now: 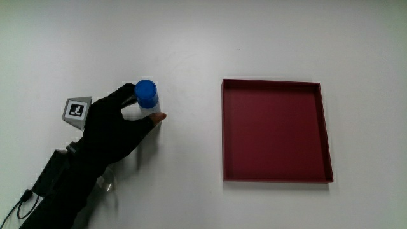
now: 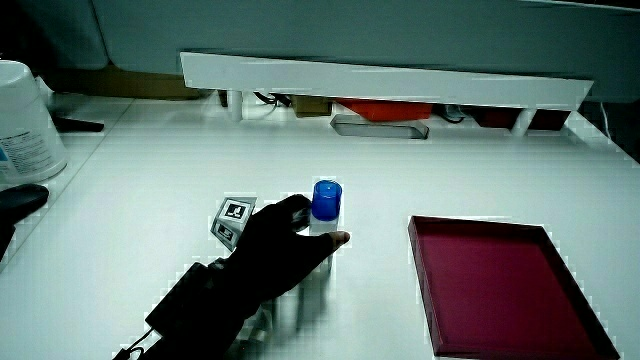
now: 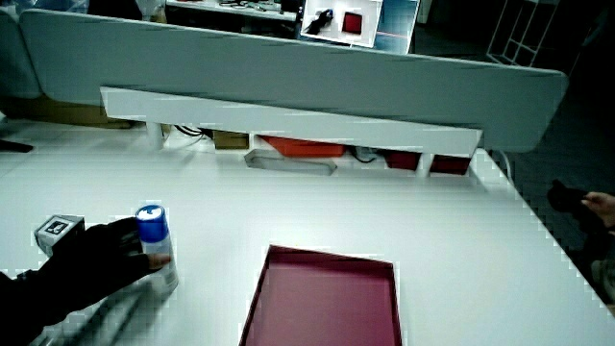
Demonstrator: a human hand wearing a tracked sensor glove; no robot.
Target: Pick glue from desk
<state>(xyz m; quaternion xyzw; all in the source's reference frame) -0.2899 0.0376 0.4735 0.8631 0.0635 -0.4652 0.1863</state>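
Observation:
The glue [image 1: 147,100] is a small white bottle with a blue cap, standing upright on the white table. It also shows in both side views as the glue [image 2: 326,206] and the glue [image 3: 155,240]. The hand [image 1: 117,124] in its black glove is wrapped around the bottle's white body, with the blue cap sticking out above the fingers [image 1: 130,95]. The patterned cube [image 1: 77,110] sits on the back of the hand. In both side views the hand [image 2: 280,245] and the hand [image 3: 101,258] close on the bottle from the person's side.
A shallow dark red tray [image 1: 276,173] lies on the table beside the glue, with a gap of bare table between them. A low white partition [image 2: 380,82] runs along the table's edge farthest from the person. A white container [image 2: 25,120] stands at the table's edge.

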